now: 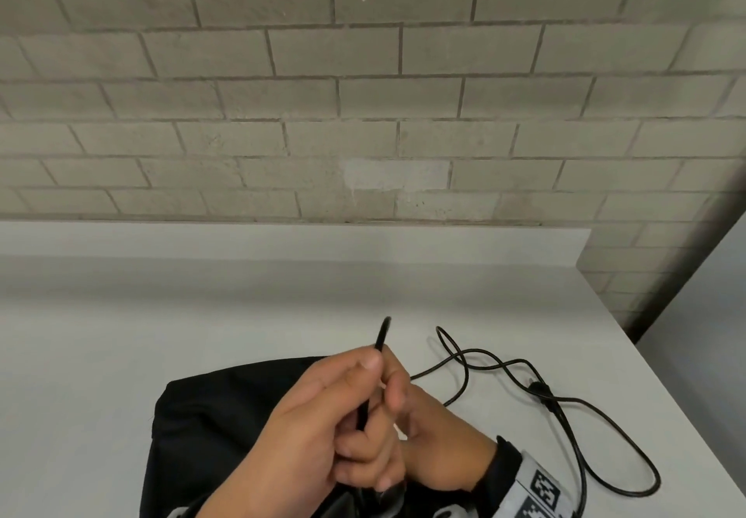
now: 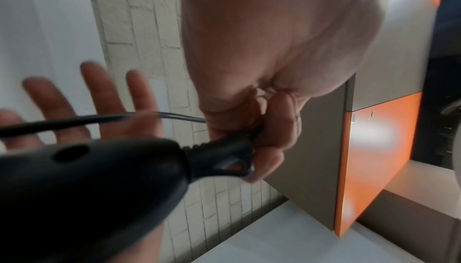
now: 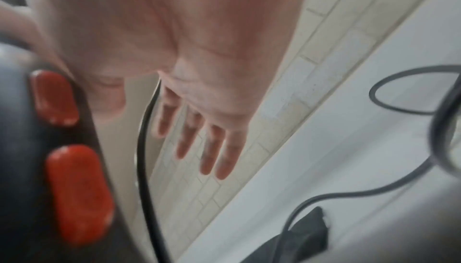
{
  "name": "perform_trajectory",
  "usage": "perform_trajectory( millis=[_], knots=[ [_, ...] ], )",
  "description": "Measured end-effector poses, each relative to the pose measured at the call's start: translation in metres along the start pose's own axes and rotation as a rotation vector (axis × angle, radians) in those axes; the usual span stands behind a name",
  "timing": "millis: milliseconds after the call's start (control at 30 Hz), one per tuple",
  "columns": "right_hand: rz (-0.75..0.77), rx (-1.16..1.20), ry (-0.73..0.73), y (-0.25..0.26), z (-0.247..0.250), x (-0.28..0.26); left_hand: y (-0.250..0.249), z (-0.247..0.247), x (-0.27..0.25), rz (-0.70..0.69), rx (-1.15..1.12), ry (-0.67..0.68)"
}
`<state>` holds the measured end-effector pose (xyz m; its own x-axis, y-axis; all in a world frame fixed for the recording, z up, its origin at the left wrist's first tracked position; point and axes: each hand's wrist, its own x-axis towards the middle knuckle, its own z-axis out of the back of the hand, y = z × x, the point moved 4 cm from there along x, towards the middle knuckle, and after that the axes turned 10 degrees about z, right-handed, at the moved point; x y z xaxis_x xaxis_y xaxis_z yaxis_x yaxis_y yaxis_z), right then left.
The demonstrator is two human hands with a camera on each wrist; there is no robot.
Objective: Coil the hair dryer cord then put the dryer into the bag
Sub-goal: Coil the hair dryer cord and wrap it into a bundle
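Observation:
Both hands meet low in the middle, over a black bag (image 1: pixel 202 416) that lies on the white table (image 1: pixel 161 315). My left hand (image 1: pixel 323 428) curls its fingers (image 2: pixel 272 149) round the black cord (image 1: pixel 381 340) where it leaves the hair dryer (image 2: pixel 75 188). A short stretch of cord sticks up above the thumb. My right hand (image 1: pixel 436 437) is beside it with straight, spread fingers (image 3: pixel 207 149); the cord (image 3: pixel 144 149) runs past its thumb side. The dryer's handle has two red buttons (image 3: pixel 77 192). The rest of the cord lies in loose loops to the right, ending in the plug (image 1: pixel 539 389).
A grey brick wall (image 1: pixel 363 93) stands right behind the table. The table's right edge (image 1: pixel 666 380) runs diagonally close to the loose cord. An orange and grey cabinet (image 2: pixel 374 159) shows in the left wrist view.

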<state>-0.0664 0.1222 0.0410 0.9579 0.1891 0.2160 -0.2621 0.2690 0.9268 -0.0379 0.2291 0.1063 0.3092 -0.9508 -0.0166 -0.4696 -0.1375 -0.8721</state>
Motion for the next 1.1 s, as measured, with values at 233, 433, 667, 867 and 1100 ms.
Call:
perform_trajectory(
  millis=[233, 433, 667, 867, 1100],
  knots=[
    [0.066, 0.162, -0.237, 0.005, 0.023, -0.001, -0.004, 0.008, -0.007, -0.013, -0.031, -0.032],
    [0.097, -0.286, -0.35, 0.045, 0.062, -0.007, -0.013, 0.009, -0.007, 0.043, -0.017, -0.071],
    [0.008, -0.429, -0.278, 0.039, 0.056, -0.014, -0.034, 0.008, -0.003, -0.142, -0.075, -0.225],
    [-0.187, -0.365, -0.169, -0.02, 0.058, -0.051, -0.045, 0.036, -0.009, -0.177, -0.239, -0.404],
    [-0.101, 0.234, -0.393, -0.046, 0.076, -0.098, -0.045, 0.057, -0.011, -0.169, -0.378, -0.36]
  ],
)
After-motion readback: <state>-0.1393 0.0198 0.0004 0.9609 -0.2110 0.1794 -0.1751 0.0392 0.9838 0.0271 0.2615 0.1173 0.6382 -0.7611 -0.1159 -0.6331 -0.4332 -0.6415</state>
